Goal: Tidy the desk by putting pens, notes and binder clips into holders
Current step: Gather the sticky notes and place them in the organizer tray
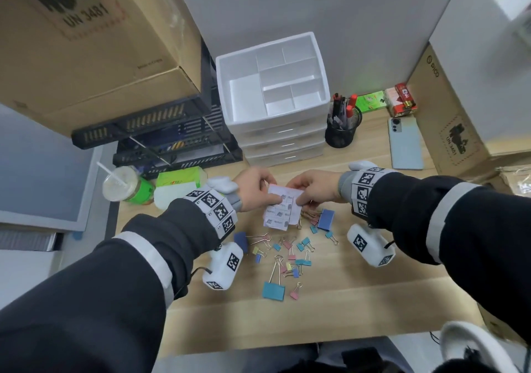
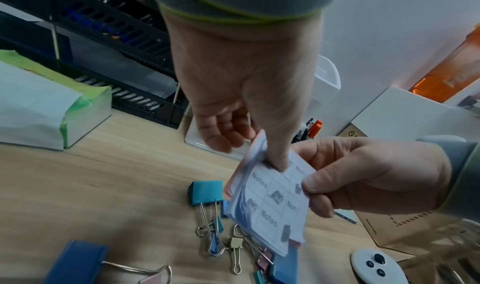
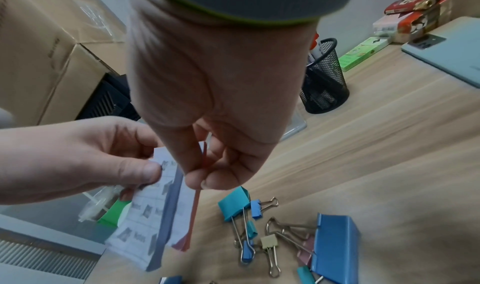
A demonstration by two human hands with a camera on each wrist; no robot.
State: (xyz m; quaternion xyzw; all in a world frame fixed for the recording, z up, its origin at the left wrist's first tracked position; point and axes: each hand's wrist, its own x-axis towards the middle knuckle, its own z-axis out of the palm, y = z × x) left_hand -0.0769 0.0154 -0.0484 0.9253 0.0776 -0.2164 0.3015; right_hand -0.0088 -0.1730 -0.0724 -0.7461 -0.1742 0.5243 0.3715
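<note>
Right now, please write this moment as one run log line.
left hand: pinches note pads | right hand: pinches same pads | binder clips: loose on desk | organizer: empty

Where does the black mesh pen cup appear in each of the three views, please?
Head: the black mesh pen cup stands right of centre in the upper half, beside the white drawer organiser.
Left wrist: only its pens and dark rim peek out at centre right, between the two hands.
Right wrist: upper right of centre, right of the wrist.
Shared landmark: the notes pad that both hands hold.
</note>
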